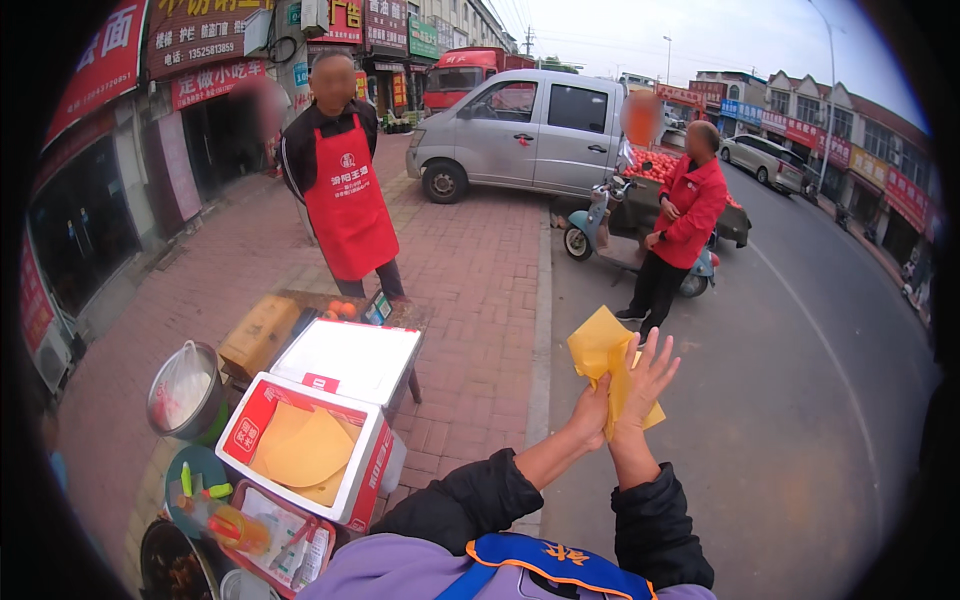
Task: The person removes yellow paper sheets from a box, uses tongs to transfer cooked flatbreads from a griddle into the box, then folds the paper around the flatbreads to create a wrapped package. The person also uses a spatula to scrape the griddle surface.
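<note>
My two hands are raised together at the right of centre, over the road. Crumpled yellow sheets [616,360], thin and paper-like, stand between them, with corners sticking out above and to the right. My left hand [592,411] grips the lower left part of the sheets. Against their right side lies my right hand [646,382], its fingers spread and its palm touching them. At lower left, a white foam box [360,450] with a red printed outside and lining holds a stack of flat, round, yellowish sheets [309,450]. The box's lid [349,352] lies behind it.
Beside the box are a metal pot with a plastic bag [184,390], a pink tray [322,555] with tongs, a bottle of orange sauce [240,527] and a dark pan [176,562]. A person in a red apron [352,195] and another in a red jacket [686,202] stand ahead.
</note>
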The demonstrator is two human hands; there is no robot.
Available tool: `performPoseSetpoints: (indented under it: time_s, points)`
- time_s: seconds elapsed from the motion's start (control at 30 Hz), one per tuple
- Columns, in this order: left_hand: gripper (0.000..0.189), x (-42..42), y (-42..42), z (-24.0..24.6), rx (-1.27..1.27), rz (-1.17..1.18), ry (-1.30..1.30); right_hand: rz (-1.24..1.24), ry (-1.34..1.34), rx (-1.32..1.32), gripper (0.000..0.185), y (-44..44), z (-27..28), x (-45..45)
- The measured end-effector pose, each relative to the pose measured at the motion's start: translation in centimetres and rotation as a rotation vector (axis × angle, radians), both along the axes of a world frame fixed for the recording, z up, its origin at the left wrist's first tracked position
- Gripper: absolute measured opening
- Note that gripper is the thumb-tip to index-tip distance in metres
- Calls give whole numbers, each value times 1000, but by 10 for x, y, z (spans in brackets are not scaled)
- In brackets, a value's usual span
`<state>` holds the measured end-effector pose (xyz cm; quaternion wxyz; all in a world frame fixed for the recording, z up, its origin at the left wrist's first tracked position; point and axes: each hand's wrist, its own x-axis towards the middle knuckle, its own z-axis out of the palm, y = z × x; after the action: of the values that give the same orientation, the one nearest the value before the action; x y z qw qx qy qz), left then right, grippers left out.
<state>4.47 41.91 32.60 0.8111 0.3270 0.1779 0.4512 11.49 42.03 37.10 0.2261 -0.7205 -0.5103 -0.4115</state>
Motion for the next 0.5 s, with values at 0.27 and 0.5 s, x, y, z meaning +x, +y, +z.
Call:
performPoseSetpoints:
  time_s: [0.27, 0.5]
  points:
    - [45, -27, 26, -8, 31, -63, 44, 571, -55, -61, 61, -41, 4, -12]
    - [39, -25, 46, 4, 10, -79, 13, 1598, 2300, 199, 51, -39, -28, -31]
